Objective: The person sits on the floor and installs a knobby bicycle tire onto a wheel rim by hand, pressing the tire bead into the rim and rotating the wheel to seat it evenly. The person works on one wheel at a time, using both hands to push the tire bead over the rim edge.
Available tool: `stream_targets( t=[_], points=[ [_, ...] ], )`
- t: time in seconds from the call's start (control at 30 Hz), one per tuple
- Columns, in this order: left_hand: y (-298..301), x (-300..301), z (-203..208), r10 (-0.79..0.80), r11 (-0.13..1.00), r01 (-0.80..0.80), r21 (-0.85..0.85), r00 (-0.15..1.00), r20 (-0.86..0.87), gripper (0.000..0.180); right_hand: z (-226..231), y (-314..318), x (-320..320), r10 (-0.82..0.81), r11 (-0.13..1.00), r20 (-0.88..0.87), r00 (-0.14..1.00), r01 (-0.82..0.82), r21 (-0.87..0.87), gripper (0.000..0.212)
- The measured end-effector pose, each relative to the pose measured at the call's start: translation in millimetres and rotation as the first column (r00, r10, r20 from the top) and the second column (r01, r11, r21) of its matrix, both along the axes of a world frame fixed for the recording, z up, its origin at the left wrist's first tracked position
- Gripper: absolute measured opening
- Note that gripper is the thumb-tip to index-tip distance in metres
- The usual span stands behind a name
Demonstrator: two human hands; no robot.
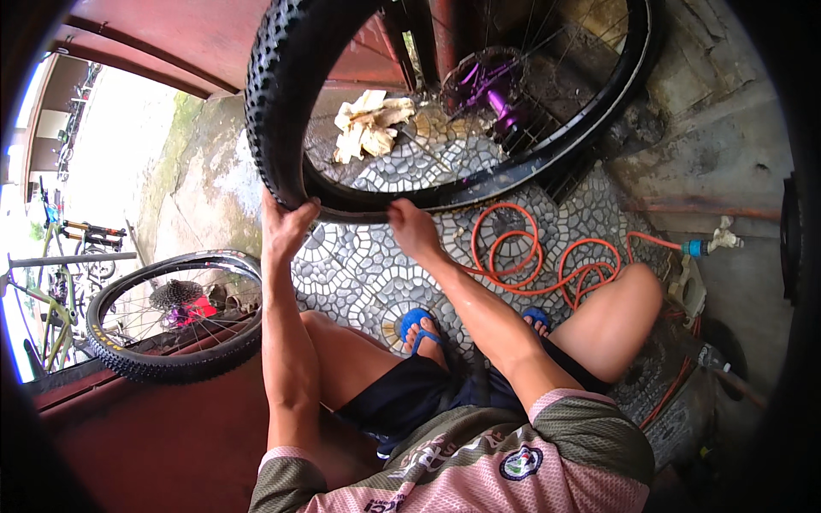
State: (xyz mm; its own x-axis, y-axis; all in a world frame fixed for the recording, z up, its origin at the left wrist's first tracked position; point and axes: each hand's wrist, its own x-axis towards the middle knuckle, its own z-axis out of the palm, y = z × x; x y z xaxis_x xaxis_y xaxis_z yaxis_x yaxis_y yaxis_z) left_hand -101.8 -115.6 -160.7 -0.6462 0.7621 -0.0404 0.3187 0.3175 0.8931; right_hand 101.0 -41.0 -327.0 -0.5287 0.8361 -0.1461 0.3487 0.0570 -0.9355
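Note:
In front of me a bicycle wheel leans tilted, its black knobby tire (275, 94) standing partly off the black rim (556, 161) on the left and near side. A purple hub (499, 104) with a brake disc sits inside the rim, among thin spokes. My left hand (287, 227) is closed around the tire at its lower left. A short way to the right, my right hand (414, 229) is closed on the tire's near edge, fingertips partly hidden behind it. Both forearms reach forward over my bent knees.
A cream cloth (372, 126) lies beyond the tire on the pebble-mosaic floor (359, 265). An orange air hose (534, 248) coils to the right, ending in a blue fitting (694, 248). Another wheel (128, 361) with a cassette rests at left, near a bicycle frame (62, 299).

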Motion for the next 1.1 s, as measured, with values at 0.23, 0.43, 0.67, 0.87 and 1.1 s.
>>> stream_targets(
  t=[0.23, 0.43, 0.67, 0.87, 1.1],
  points=[
    [6, 6, 3, 0.020, 0.999, -0.019, 0.025, 1.000, -0.011, 0.053, -57, -24, 0, -0.223, 0.957, -0.088, 0.971, 0.201, -0.209, 0.029],
    [5, 6, 4, 0.020, 1.000, -0.020, -0.011, 0.999, -0.047, 0.056, -40, -15, -24, -0.323, 0.824, -0.272, 0.906, 0.128, -0.552, 0.027],
    [-1, 2, 0, 0.040, 0.998, -0.045, -0.041, 0.992, -0.119, 0.056, -22, -14, -31, -0.335, 0.622, -0.320, 0.886, -0.047, -0.782, 0.022],
    [2, 5, 0, -0.019, 0.999, 0.021, 0.050, 0.999, -0.028, 0.052, -50, -23, -18, -0.318, 0.764, -0.361, 0.877, 0.011, -0.645, 0.025],
    [3, 11, 10, 0.011, 1.000, -0.011, 0.003, 1.000, 0.000, 0.050, -62, -16, -22, -0.252, 0.861, -0.251, 0.935, 0.098, -0.498, 0.025]
  ],
)
